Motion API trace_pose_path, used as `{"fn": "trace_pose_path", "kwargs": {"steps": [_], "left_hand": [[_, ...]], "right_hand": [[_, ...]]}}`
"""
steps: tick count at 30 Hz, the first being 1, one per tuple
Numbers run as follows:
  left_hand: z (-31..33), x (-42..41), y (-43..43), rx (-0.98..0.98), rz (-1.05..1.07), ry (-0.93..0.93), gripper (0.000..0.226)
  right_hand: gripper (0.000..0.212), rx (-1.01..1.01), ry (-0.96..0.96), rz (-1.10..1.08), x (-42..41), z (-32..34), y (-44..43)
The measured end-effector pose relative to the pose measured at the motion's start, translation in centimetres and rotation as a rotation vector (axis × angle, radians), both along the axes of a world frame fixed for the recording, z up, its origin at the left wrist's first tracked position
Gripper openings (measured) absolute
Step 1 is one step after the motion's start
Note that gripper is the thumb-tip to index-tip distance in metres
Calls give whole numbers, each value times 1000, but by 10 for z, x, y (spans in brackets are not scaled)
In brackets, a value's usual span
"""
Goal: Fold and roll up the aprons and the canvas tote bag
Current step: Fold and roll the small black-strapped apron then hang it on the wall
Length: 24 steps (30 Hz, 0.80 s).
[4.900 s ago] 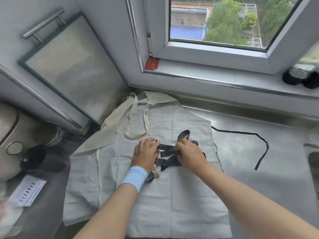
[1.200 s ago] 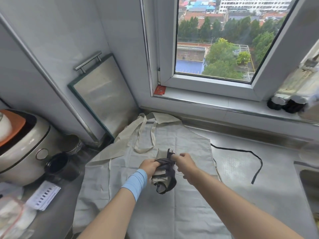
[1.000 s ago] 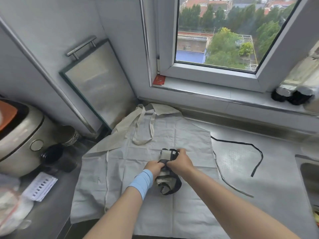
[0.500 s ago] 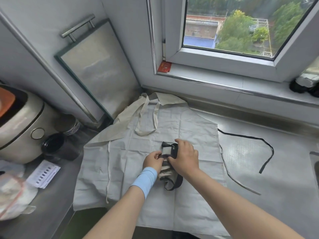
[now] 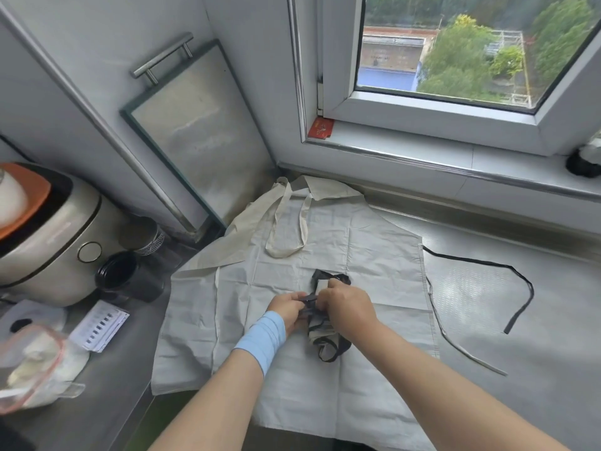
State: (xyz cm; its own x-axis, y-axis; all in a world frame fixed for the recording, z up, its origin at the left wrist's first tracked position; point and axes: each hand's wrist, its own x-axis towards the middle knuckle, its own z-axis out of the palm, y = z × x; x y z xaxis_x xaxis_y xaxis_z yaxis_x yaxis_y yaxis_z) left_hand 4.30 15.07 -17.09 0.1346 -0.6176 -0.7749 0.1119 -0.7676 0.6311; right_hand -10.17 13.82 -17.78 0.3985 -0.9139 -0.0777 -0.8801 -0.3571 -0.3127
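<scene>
**Rolled apron** [image 5: 320, 325]: a small, tight roll of pale cloth bound with black tape. One loop of tape lies loose at its near end. It rests on the middle of the spread apron [image 5: 374, 271].

**Grip:** the left hand [image 5: 287, 307], with a blue band at the wrist, pinches the tape at the roll's left side. The right hand [image 5: 348, 307] is curled over the roll's far end, fingers closed on it. Both hands hide much of the roll.

**Spread apron:** flat, grey-white and creased.

**Surroundings:**
- The canvas tote bag [image 5: 242, 236] lies partly under the spread apron's far left corner, with its handles lying on top of it.
- A black tie [image 5: 487, 263] trails to the right of the spread apron.
- A rice cooker [image 5: 55, 242] and a black cup [image 5: 125, 278] stand to its left.
</scene>
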Motion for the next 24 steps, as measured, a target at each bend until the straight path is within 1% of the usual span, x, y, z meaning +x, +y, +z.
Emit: {"fn": "trace_pose_path", "kwargs": {"steps": [1, 3, 5, 6, 8, 9, 10, 13, 14, 16, 18, 20, 21, 23, 24], "left_hand": [[-1, 2, 1, -29, 30, 34, 34], [-5, 2, 3, -76, 31, 80, 30], [-7, 2, 5, -102, -26, 54, 32], [-8, 2, 6, -109, -33, 40, 32], [-7, 1, 7, -132, -43, 13, 41], [-6, 0, 7, -141, -56, -29, 47], [-6, -2, 6, -153, -62, -73, 48], [-3, -10, 4, -160, -12, -150, 31], [-3, -12, 3, -156, 6, -182, 29], [-7, -14, 2, -154, -10, -236, 29], [-8, -16, 6, -233, -176, -324, 36], [-7, -19, 11, -370, -442, -431, 47], [-5, -21, 11, -428, -560, -451, 52], [-6, -27, 8, -454, -723, -494, 58], [-7, -29, 5, -434, -754, -526, 56]], "right_hand": [[16, 91, -45, -70, 1, 3, -1], [18, 312, -181, -246, 4, 15, -3], [27, 510, -366, -410, 5, 21, -7], [32, 575, -424, -454, 5, 22, -9], [39, 597, -418, -464, 5, 21, -10], [39, 584, -403, -468, 4, 19, -10], [37, 572, -409, -481, 3, 16, -9], [36, 523, -406, -521, 3, 13, -4], [37, 503, -393, -537, 2, 13, -2], [37, 531, -444, -569, -1, 9, 3], [32, 613, -558, -595, -6, 9, 6], [23, 691, -682, -646, -11, 10, 7], [20, 718, -734, -671, -15, 11, 7], [21, 748, -801, -687, -22, 9, 6], [22, 758, -814, -682, -25, 9, 6]]}}
